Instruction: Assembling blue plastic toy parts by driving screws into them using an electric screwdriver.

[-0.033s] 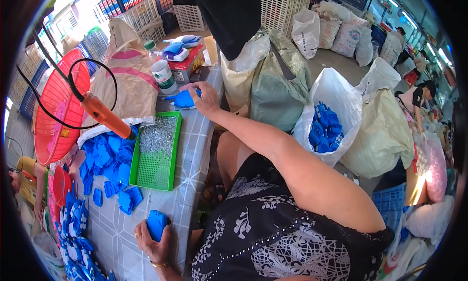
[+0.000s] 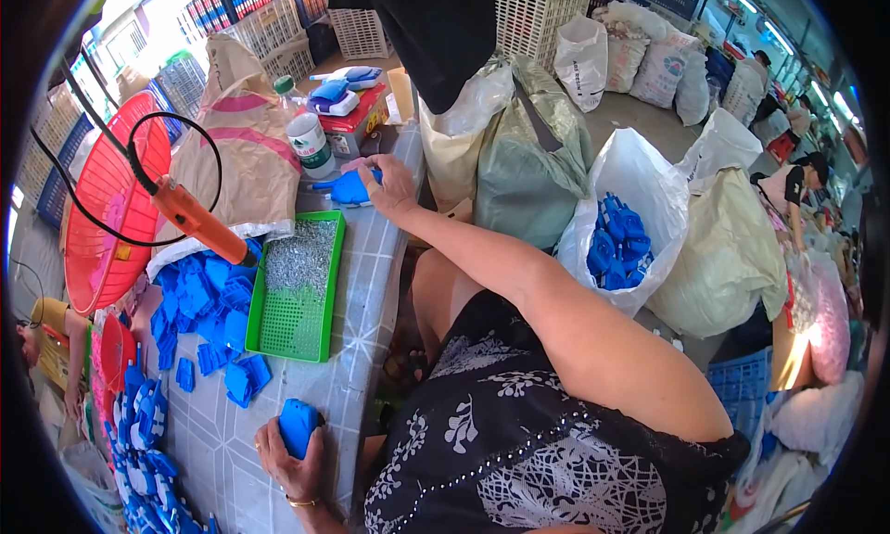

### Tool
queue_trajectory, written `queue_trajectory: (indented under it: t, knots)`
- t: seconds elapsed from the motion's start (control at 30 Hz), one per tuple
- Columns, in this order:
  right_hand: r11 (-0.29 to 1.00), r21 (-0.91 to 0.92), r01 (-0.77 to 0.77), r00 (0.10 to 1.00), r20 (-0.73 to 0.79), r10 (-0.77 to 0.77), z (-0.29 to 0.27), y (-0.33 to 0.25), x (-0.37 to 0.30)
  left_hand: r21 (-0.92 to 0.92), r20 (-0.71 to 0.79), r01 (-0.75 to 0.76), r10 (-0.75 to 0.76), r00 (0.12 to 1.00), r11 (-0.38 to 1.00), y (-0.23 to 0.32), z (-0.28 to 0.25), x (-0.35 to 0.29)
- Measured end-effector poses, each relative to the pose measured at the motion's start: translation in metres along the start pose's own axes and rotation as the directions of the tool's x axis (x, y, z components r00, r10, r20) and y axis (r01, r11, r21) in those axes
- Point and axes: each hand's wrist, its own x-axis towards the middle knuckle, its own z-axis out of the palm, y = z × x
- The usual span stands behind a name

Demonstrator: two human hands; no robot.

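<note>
My left hand (image 2: 290,462), with a ring and a bracelet, is closed around a blue plastic piece (image 2: 298,426) at the table's near edge. Farther along the table, the fingers of my right hand (image 2: 395,191) grip a blue plastic part (image 2: 351,189) with a thin projecting end; my fingers partly cover it. Between the hands lies a green tray (image 2: 326,335) of small silvery screws. Left of the tray, loose blue plastic pieces (image 2: 199,298) spill from a brown sack (image 2: 246,145). An orange electric screwdriver (image 2: 199,217) hangs above them on a cable.
A bottle (image 2: 311,145) and a red box (image 2: 357,117) stand at the table's far end. Assembled blue-white parts (image 2: 144,441) heap at the near left, below a red fan (image 2: 116,209). To my right, a white sack (image 2: 640,172) holds blue parts. Other people work at both sides.
</note>
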Motion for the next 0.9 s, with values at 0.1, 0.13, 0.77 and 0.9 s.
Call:
queue_trajectory:
  t: [0.1,0.13,0.77,0.9]
  knots:
    - [1.000,-0.015,-0.004,1.000,-0.001,0.004,0.0034,0.0039,0.0042,0.001,0.002,-0.012,0.012,1.000,1.000,-0.0013,-0.0004,0.0036]
    - [1.000,-0.015,0.001,1.000,-0.007,-0.001,0.0052,0.0045,0.0036,-0.002,0.006,-0.003,0.003,1.000,1.000,-0.0013,-0.0007,0.0022]
    - [0.997,0.025,-0.071,0.995,0.077,0.069,0.0059,0.0098,0.0008,-0.023,0.003,-0.004,0.004,1.000,1.000,-0.0035,-0.0028,0.0009]
    - [0.998,0.049,-0.049,0.997,0.057,0.046,0.0075,0.0107,0.0009,-0.036,0.000,-0.010,0.010,1.000,0.999,-0.0025,-0.0017,0.0047]
